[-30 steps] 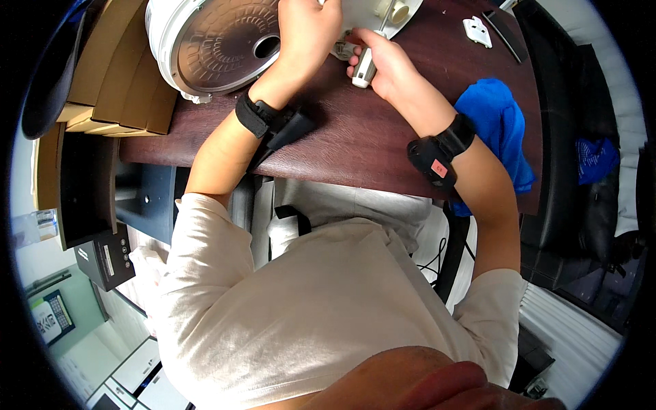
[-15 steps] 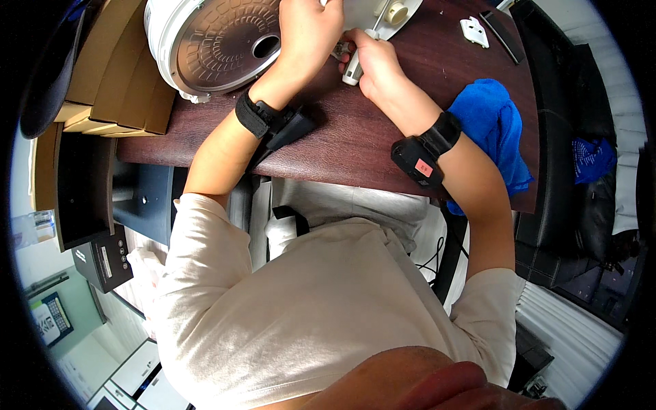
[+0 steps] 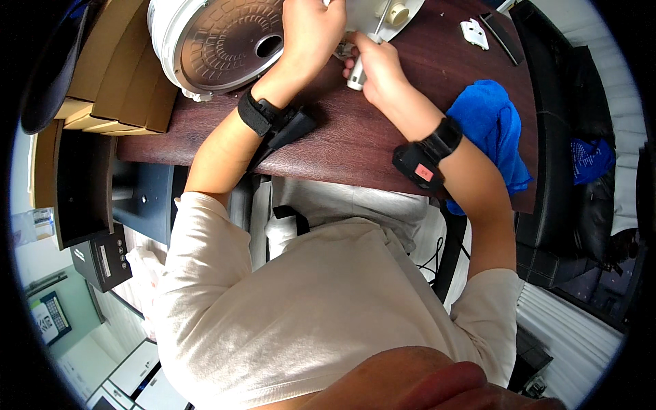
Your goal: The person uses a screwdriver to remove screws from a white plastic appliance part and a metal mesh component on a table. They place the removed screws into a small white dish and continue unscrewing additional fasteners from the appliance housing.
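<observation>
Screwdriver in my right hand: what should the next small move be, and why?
I'd probably hold the right hand steady and check the tip's seating before turning: the screwdriver runs past the picture's top edge, so its tip is hidden, and the left hand is partly cut off there too.

A dark reddish-brown bench point(image 3: 355, 147) stands beside black padded seating point(image 3: 550, 236); a dark shelf unit point(image 3: 83, 184) sits left, with white cabinets point(image 3: 137, 362) farther off and pale floor point(image 3: 145, 240) below

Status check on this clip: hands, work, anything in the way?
Right hand closed on screwdriver. Left hand beside white appliance, its grip cut off by top edge. Blue cloth to the right, apart from screwdriver.
</observation>
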Motion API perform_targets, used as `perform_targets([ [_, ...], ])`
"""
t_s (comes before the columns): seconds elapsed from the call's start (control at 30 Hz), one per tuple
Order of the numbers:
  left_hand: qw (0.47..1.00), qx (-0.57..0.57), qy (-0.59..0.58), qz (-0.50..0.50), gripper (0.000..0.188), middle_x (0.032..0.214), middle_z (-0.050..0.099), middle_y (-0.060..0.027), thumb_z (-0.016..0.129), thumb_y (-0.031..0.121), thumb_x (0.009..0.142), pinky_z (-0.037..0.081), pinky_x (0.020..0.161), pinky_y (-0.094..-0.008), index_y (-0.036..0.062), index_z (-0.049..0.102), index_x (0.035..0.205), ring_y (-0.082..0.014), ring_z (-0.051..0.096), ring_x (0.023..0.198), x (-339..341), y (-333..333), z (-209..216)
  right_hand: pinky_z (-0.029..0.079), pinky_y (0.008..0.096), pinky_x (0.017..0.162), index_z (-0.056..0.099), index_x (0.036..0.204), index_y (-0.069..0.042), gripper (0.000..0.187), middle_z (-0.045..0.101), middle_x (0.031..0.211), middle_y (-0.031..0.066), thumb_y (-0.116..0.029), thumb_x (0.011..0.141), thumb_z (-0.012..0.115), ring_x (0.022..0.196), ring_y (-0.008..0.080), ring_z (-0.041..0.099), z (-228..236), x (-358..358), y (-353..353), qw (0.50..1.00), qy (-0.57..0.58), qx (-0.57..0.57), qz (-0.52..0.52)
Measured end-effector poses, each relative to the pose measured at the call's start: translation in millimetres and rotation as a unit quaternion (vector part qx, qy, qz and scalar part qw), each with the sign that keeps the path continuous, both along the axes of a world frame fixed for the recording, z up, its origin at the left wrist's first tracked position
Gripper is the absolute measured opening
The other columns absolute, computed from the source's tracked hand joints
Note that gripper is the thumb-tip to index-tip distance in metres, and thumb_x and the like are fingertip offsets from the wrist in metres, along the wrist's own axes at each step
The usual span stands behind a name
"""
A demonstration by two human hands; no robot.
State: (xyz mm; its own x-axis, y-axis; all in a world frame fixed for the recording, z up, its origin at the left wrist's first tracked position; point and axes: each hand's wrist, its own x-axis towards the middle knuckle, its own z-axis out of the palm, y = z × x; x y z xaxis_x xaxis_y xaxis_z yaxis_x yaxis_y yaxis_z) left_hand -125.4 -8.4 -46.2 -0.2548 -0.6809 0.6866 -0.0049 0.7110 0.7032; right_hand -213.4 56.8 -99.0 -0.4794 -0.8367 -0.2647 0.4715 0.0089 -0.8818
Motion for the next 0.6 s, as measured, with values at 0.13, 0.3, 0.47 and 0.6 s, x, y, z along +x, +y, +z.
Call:
perform_targets([
  [0.13,1.000,-0.018,0.000,0.015,0.011,0.080,0.063,-0.0217,0.051,0.002,0.088,0.051,0.071,-0.0381,-0.0019,0.059,0.094,-0.0311,0.065,0.076,-0.4,-5.5,-3.0,0.046,0.0289,0.043,0.053,0.092,-0.005,0.018,0.053,0.070,0.0029,-0.015,0.085,0.066,0.050,0.0130,0.053,6.2,-31.3,27.2,0.997,0.051,0.024,0.058],
  [0.3,1.000,0.004,0.010,0.013,0.013,0.080,0.064,-0.0225,0.053,0.008,0.092,0.050,0.071,-0.0389,-0.0019,0.061,0.095,-0.0319,0.065,0.076,-4.6,-10.5,-9.0,0.041,0.0257,0.039,0.056,0.079,-0.009,0.021,0.053,0.062,-0.0017,-0.023,0.086,0.070,0.045,0.0087,0.051,17.4,-101.0,67.4,0.950,0.281,0.082,0.106],
  [0.47,0.998,0.063,0.001,0.007,0.017,0.080,0.067,-0.0155,0.054,0.010,0.094,0.050,0.071,-0.0347,-0.0035,0.063,0.097,-0.0221,0.064,0.075,-4.6,-15.0,-8.8,0.038,0.0219,0.041,0.061,0.085,-0.008,0.017,0.049,0.060,-0.0048,-0.022,0.090,0.067,0.046,0.0055,0.049,23.3,-136.9,97.6,0.905,0.368,0.192,0.091],
  [0.6,0.999,0.049,0.000,0.001,0.017,0.083,0.068,-0.0146,0.054,0.009,0.093,0.050,0.073,-0.0333,-0.0039,0.063,0.100,-0.0207,0.065,0.078,-4.2,-22.1,-14.3,0.037,0.0214,0.040,0.064,0.092,-0.006,0.014,0.052,0.060,-0.0036,-0.020,0.090,0.067,0.045,0.0052,0.048,13.7,-136.5,113.0,0.873,0.413,0.218,0.142],
])
